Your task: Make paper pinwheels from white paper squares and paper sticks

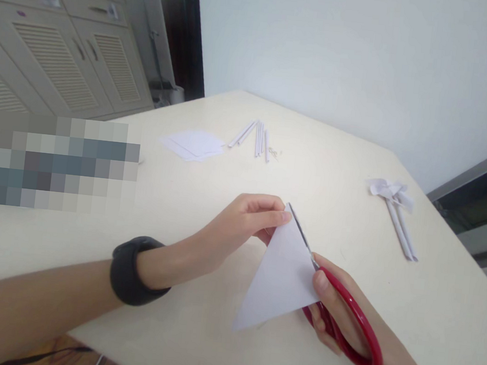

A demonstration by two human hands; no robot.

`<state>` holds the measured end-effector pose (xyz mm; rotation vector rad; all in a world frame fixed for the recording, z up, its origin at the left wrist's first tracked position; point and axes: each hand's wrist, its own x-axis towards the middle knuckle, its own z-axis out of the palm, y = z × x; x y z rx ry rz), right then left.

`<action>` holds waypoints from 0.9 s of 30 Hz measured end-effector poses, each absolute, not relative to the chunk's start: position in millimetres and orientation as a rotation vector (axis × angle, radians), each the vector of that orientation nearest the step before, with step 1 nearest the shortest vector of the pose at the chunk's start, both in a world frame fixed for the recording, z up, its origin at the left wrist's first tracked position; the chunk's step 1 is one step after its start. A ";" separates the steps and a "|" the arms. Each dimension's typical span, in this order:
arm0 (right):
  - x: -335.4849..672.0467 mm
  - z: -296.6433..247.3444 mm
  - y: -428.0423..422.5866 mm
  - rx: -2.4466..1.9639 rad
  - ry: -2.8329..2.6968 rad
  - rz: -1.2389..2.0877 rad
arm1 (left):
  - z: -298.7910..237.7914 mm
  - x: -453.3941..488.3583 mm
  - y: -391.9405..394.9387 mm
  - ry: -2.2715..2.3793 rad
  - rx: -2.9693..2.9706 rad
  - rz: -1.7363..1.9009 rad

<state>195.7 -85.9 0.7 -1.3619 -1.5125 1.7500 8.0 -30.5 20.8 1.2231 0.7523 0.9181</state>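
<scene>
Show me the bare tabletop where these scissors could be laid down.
Bare table lies between the paper sticks and the paper flowers, beyond the left hand. Another patch sits right of the scissors, below the flowers' stems. Crowded: the far edge by the sheet stack.

The paper is a white triangle, held just above the tabletop near its front edge. Its narrow tip points to 12 o'clock, where the left hand pinches it between thumb and fingers. Its wide base runs from a free corner at 7 o'clock to a corner at 3 o'clock.

The scissors have red loop handles and thin grey blades. They lie along the paper's right edge, handles at 4 o'clock and tips up at 12 o'clock beside the paper's tip. The right hand grips the handles, thumb resting on the paper's right corner. The blades look nearly closed; whether paper sits between them cannot be told.
</scene>
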 end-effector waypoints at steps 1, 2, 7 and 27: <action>196.2 -1.6 -86.4 -1.341 -1.508 1.740 | 20.6 7.8 -30.3 0.748 1.218 0.913; 196.5 -3.3 -86.9 -1.323 -1.504 1.737 | 20.4 7.5 -30.1 0.743 1.214 0.906; 195.4 1.0 -86.9 -1.360 -1.520 1.771 | 19.8 6.4 -29.2 0.708 1.201 0.881; 195.4 11.3 -87.6 -1.368 -1.475 1.815 | 19.2 3.5 -26.7 0.633 1.182 0.844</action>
